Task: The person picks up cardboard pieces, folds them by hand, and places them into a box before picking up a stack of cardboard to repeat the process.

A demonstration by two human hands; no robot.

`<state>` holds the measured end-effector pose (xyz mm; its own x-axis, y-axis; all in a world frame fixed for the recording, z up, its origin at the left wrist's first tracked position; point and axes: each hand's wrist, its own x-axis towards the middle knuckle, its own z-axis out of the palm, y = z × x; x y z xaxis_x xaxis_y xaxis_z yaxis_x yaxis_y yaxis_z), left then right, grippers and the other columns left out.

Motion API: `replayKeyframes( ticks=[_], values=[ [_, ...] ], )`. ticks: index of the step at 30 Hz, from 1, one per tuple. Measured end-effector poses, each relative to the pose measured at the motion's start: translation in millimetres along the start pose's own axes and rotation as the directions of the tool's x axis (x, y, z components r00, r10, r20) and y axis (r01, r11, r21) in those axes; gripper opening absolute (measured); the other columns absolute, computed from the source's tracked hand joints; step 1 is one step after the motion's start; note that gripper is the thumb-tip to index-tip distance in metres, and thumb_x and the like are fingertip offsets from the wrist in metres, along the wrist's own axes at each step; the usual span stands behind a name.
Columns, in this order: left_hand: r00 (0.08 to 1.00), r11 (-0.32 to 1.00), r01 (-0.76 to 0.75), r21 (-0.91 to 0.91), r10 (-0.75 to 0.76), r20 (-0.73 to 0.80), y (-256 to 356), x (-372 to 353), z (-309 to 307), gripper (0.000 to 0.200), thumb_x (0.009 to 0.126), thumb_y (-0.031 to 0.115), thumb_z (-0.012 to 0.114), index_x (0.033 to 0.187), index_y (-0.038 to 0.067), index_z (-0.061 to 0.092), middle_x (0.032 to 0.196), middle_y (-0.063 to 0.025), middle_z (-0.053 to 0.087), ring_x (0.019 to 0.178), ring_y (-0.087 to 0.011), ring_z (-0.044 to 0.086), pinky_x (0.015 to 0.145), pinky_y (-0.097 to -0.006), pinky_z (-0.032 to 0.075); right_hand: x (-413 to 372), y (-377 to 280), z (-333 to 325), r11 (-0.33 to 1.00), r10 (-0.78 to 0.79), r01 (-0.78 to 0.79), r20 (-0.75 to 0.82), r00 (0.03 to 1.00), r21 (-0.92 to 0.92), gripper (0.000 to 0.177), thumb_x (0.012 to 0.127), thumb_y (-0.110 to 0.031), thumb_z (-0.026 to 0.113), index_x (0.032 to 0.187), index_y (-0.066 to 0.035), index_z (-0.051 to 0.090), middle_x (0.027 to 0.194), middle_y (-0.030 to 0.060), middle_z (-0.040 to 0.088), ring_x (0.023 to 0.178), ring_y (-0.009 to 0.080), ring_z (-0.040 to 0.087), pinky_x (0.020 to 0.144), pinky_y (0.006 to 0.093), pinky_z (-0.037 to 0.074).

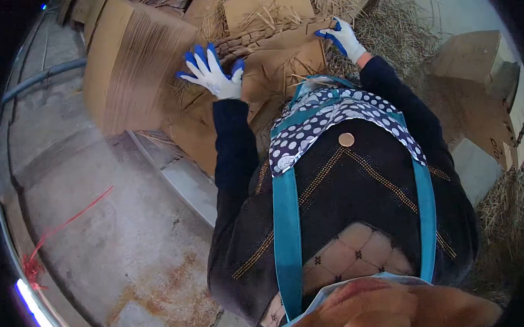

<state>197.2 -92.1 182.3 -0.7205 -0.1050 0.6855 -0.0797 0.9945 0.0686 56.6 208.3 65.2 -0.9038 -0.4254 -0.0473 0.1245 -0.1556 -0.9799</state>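
Brown ragged-edged cardboard [286, 41] stretches lengthwise left to right between blue-and-white-gloved left hand [214, 75], fingers splayed, and matching right hand [347, 41], grip unclear.

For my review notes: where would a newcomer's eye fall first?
Probably on the polka-dot apron near the middle. Above it, the gloved left hand is spread wide beside a tall cardboard stack, and the gloved right hand is at the right edge of more cardboard. A red string at the lower left also stands out.
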Motion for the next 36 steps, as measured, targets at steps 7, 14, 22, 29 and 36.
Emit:
replayKeyframes(
  ticks=[7,14,22,29,36],
  values=[
    [0.932,0.986,-0.165,0.011,0.152,0.328,-5.8,-24.6,-21.2,0.085,0.059,0.055,0.074,0.125,0.008,0.050,0.137,-0.0191,0.037,0.129,-0.0458,0.023,0.102,-0.0667,0.009,17.6,31.0,-3.1,0.990,-0.101,0.089,-0.110,0.989,-0.109,0.029,0.082,-0.003,0.062,0.110,-0.002,0.058,0.097,0.0037,0.066,0.081,0.0108,0.062,0.069,0.0252,0.053],
    [0.786,0.933,-0.360,-0.007,0.308,0.536,15.3,-39.7,-9.7,0.027,0.063,0.019,0.070,0.088,0.011,0.064,0.128,-0.0175,0.046,0.128,-0.0427,0.029,0.103,-0.0651,0.011,28.0,7.7,1.2,0.983,-0.113,0.110,0.007,0.994,0.144,0.031,0.080,-0.004,0.065,0.110,0.000,0.059,0.100,0.0057,0.066,0.088,0.0130,0.063,0.078,0.0273,0.052],
    [0.807,0.922,-0.381,0.061,0.300,0.509,95.4,38.6,29.5,0.095,0.062,0.049,0.073,0.140,0.015,0.031,0.141,-0.0220,0.029,0.132,-0.0439,0.020,0.106,-0.0613,0.006,22.6,11.9,-2.8,0.939,-0.084,0.083,0.012,0.996,-0.334,0.042,0.076,-0.016,0.071,0.113,0.000,0.058,0.096,0.0122,0.066,0.087,0.0168,0.062,0.078,0.0295,0.048],
    [0.850,0.950,-0.295,-0.104,0.311,0.424,73.2,38.2,64.6,0.085,0.060,0.059,0.070,0.123,0.005,0.049,0.094,-0.0113,0.060,0.094,-0.0283,0.054,0.098,-0.0461,0.028,-17.7,-21.7,-0.4,0.968,0.179,-0.183,0.040,0.983,0.172,0.040,0.091,-0.014,0.055,0.128,-0.001,0.048,0.117,0.0051,0.058,0.105,0.0115,0.053,0.087,0.0210,0.043],
    [0.855,0.962,-0.268,-0.044,0.259,0.449,102.5,35.4,65.5,0.085,0.062,0.057,0.070,0.125,0.006,0.047,0.095,-0.0097,0.059,0.093,-0.0273,0.053,0.094,-0.0454,0.030,-25.3,-13.0,-43.1,0.902,-0.110,0.071,0.069,0.992,0.425,0.052,0.088,-0.002,0.051,0.138,-0.001,0.035,0.133,0.0075,0.047,0.113,0.0162,0.050,0.098,0.0253,0.037]
  ],
)
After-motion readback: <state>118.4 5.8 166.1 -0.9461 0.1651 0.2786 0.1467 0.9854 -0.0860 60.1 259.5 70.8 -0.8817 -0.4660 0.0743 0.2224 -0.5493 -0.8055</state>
